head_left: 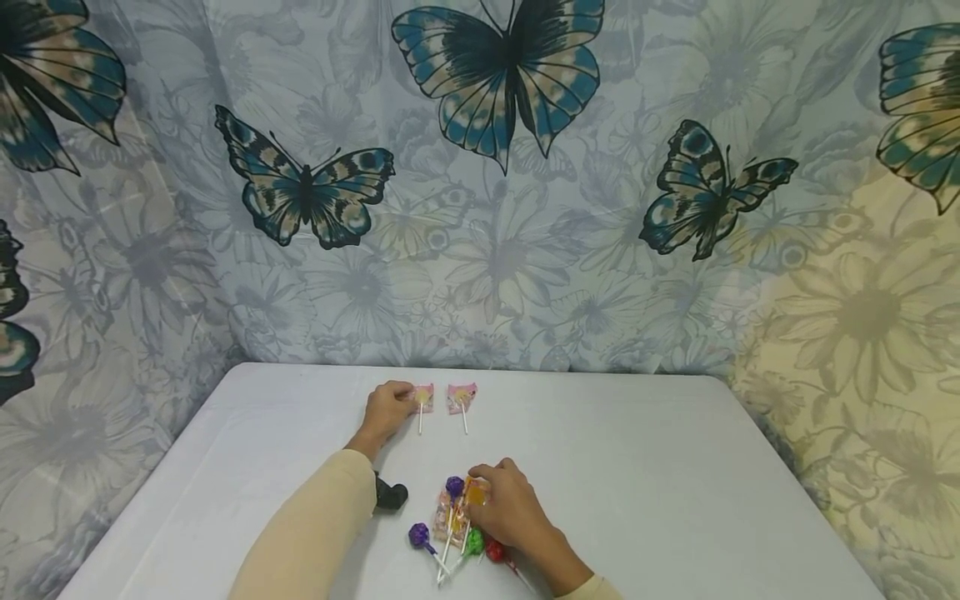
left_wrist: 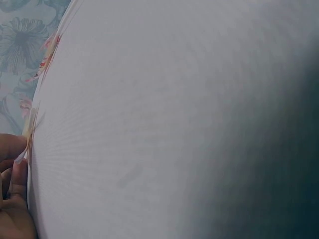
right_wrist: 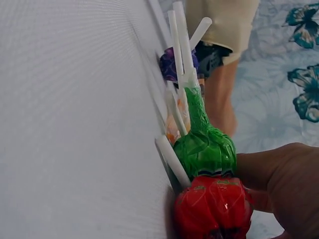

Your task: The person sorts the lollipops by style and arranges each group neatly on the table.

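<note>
At the far part of the table, my left hand (head_left: 386, 410) pinches the wrapper edge of a flat lollipop (head_left: 423, 398) in clear-and-pink wrapping, its white stick pointing toward me. The left wrist view shows thumb and finger (left_wrist: 19, 172) on that wrapper. A matching lollipop (head_left: 462, 398) lies just right of it. Nearer to me, my right hand (head_left: 513, 508) reaches over a loose pile and grips a flat orange lollipop (head_left: 477, 492) by its wrapper. Beside this hand are a green round lollipop (right_wrist: 207, 149) and a red one (right_wrist: 214, 206). Purple lollipops (head_left: 419, 535) lie on the pile's left side.
The white table (head_left: 637, 467) runs back to a wall hung with butterfly-print cloth (head_left: 510, 275). A dark wrist device (head_left: 390, 495) sits at my left sleeve (head_left: 307, 525). More wrapped flat lollipops (head_left: 442, 521) lie in the pile, their sticks crossing.
</note>
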A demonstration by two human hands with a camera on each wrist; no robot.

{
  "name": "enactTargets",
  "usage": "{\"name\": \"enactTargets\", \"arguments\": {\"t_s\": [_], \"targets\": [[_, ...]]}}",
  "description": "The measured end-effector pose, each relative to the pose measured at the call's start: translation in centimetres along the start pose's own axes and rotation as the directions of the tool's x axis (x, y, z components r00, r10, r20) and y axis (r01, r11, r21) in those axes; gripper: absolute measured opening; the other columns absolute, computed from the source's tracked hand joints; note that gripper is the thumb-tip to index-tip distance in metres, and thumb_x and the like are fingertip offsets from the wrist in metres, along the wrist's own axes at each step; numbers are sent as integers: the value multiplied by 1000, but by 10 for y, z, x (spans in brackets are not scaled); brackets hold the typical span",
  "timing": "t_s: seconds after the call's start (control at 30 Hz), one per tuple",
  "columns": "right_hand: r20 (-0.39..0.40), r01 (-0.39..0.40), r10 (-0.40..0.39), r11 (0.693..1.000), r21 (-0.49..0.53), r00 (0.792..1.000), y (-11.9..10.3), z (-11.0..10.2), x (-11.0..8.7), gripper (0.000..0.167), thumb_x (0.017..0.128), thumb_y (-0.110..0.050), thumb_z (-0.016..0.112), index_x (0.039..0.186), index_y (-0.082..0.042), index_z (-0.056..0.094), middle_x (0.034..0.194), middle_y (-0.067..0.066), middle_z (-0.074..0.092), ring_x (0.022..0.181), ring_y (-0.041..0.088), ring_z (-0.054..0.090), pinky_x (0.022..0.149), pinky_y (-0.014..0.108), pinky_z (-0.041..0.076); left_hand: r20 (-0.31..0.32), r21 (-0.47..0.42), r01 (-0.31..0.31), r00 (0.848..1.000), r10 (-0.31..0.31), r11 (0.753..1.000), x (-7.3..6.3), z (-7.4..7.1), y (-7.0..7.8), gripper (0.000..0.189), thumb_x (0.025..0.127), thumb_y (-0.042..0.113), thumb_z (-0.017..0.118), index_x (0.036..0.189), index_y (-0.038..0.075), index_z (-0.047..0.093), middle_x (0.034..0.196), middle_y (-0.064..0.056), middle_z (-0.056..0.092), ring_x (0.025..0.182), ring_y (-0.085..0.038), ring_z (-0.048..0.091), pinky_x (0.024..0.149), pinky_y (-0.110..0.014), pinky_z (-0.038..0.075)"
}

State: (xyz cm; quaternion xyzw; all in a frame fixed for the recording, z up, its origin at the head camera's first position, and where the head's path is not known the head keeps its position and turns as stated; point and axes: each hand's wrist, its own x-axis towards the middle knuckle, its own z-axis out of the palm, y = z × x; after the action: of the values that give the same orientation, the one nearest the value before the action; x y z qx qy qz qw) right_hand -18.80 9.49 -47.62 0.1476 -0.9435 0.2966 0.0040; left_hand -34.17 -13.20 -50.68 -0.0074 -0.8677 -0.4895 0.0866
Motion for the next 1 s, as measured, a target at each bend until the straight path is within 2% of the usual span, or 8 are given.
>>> {"name": "enactTargets", "arguments": {"t_s": [0.3,0.6,0.83,0.9,1.0], "targets": [[8,4,-5,998,69,1000,-1,0,-1,47,72,-17,81,115,-7,68,72,-4,48,63,11,44,50,26,40,-3,-1,-9,1000,9,1000,0,0,0,34,80,-1,71,113,-5,67,110,-17,66,103,-30,60,89,-42,48],[-37,18,-14,996,88,999,0,2,-2,48,71,-17,81,117,-12,68,84,-2,53,67,10,46,54,25,41,-7,3,-16,1000,16,1000,1,0,-1,34,80,0,72,113,-5,67,110,-17,66,103,-30,60,90,-42,47],[-54,-33,48,969,245,997,2,3,-4,44,75,-7,78,117,-12,68,68,-6,51,56,8,47,46,23,41,2,2,-6,1000,6,1000,-1,0,-1,35,80,0,72,114,-5,67,110,-17,66,104,-31,60,91,-42,47],[-64,-26,45,963,270,997,3,4,-5,40,75,-5,77,114,-12,70,67,-7,52,57,8,48,47,23,43,1,4,-7,1000,7,1000,-1,0,0,35,80,0,72,114,-5,67,109,-17,66,104,-31,60,90,-42,47],[-91,22,5,958,286,996,5,5,-5,31,76,-5,78,106,-11,73,75,-10,57,63,7,51,52,23,45,1,6,-11,1000,11,1000,0,-1,-1,34,80,1,72,113,-5,67,109,-17,65,104,-31,60,91,-42,47]]}}
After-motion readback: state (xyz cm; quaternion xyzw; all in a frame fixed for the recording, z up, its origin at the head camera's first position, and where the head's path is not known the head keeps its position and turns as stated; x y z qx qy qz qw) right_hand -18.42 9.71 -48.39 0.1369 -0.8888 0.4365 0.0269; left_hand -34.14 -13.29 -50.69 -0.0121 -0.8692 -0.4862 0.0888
